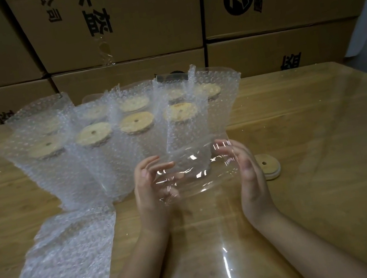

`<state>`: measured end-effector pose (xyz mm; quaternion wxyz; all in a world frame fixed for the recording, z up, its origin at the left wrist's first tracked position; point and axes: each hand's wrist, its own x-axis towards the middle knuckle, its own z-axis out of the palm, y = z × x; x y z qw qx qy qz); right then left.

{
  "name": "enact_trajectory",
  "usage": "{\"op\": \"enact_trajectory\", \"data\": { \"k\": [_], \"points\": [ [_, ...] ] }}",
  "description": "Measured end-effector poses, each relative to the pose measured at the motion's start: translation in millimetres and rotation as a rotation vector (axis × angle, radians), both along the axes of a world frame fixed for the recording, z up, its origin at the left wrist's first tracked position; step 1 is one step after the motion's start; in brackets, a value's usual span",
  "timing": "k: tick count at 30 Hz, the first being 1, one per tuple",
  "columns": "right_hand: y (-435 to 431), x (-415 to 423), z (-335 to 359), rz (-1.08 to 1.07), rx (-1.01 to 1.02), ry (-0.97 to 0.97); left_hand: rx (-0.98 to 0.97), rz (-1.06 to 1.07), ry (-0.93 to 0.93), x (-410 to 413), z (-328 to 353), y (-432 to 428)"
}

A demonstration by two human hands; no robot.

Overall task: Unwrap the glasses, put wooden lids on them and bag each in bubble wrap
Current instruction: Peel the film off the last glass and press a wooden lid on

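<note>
- A person's two bare hands hold a clear glass (194, 176) on its side just above a wooden tabletop (312, 140), near the middle of the view
- The left hand (154, 190) cups the glass's near-left end, fingers curled round it; the right hand (248, 171) presses flat-palmed against the opposite end; both grips are closed on the glass, which looks bare, though thin film on it would be hard to tell
- Holding it from both ends likely keeps the slippery glass steady and its mouth free for a lid
- A loose wooden lid (267, 166) with a centre hole lies flat at three o'clock from the glass, just beside the right hand, probably kept there for quick reach
- At twelve o'clock, upright finished glasses in bubble-wrap bags (116, 155) stand in two rows, lids showing through the open tops, grouped out of the working space
- At eight o'clock, a pile of flat bubble-wrap bags (59, 263) lies within reach of the left hand, ready for bagging
- A clear plastic sheet (224, 266) covers the tabletop near six o'clock
- Stacked cardboard boxes (122, 22) form the backdrop
- Judged stage: this glass awaits its lid, then a bag
</note>
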<state>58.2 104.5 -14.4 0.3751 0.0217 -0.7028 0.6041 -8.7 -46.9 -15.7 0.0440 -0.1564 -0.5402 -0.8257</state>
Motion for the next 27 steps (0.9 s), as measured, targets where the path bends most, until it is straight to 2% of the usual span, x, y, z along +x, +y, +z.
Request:
{"op": "enact_trajectory", "data": {
  "k": [4,6,11,13,17,21,27],
  "points": [
    [-1.4,6.1,6.2,0.073,-0.083,0.098,-0.021,-0.027,-0.003,3.0,4.2,2.6],
    [2.1,7.7,10.6,0.120,-0.124,0.116,-0.093,-0.039,0.034,2.0,5.0,2.1],
    [7.1,3.7,11.1,0.295,-0.299,-0.215,-0.251,0.040,0.170,1.2,3.9,-5.0],
    [8.8,0.9,7.5,0.327,-0.387,-0.274,-0.316,0.092,0.260,4.5,3.6,-5.7],
    [15.3,-0.9,7.1,0.302,-0.481,-0.173,-0.407,0.146,0.421,9.8,5.3,-0.3],
    [14.4,2.0,11.1,0.196,-0.435,-0.018,-0.508,0.225,0.556,12.5,7.6,3.7],
    [14.3,2.4,19.2,0.213,-0.586,-0.012,-0.532,0.236,0.754,18.0,1.9,11.6]
  ]
}}
